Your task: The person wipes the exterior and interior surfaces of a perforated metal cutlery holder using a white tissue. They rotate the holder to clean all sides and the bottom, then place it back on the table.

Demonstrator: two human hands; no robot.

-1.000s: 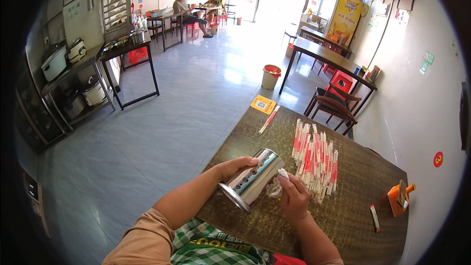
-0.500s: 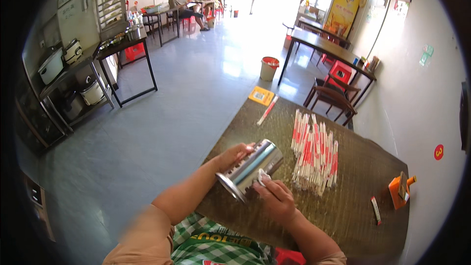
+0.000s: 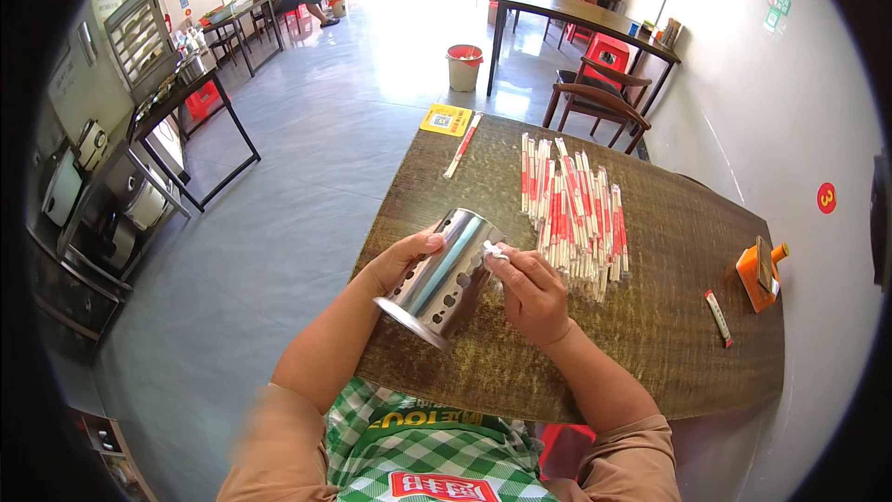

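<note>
My left hand [image 3: 401, 258] grips the side of a shiny metal utensil holder [image 3: 442, 277], a cylinder with cut-out holes and a flared rim. It is tilted above the table, the flared end toward me. My right hand [image 3: 536, 296] pinches a small white tissue [image 3: 495, 252] against the holder's right side. Just beyond that hand, a pile of paper-wrapped chopsticks [image 3: 573, 216] in white and red lies on the dark wooden table [image 3: 641, 372]. One more wrapped pair of chopsticks [image 3: 463, 146] lies apart, near the far left corner.
A yellow card [image 3: 446, 120] lies at the table's far corner. On the right are an orange container [image 3: 757, 279] and a small red-and-white packet [image 3: 718, 319]. A wooden chair [image 3: 599, 98] and a bin [image 3: 464, 70] stand beyond the table. Two people sit in the distance.
My view has tipped down and shifted, so the table sits higher in the picture. The holder has turned more upright, and the tissue is now nearer its far end.
</note>
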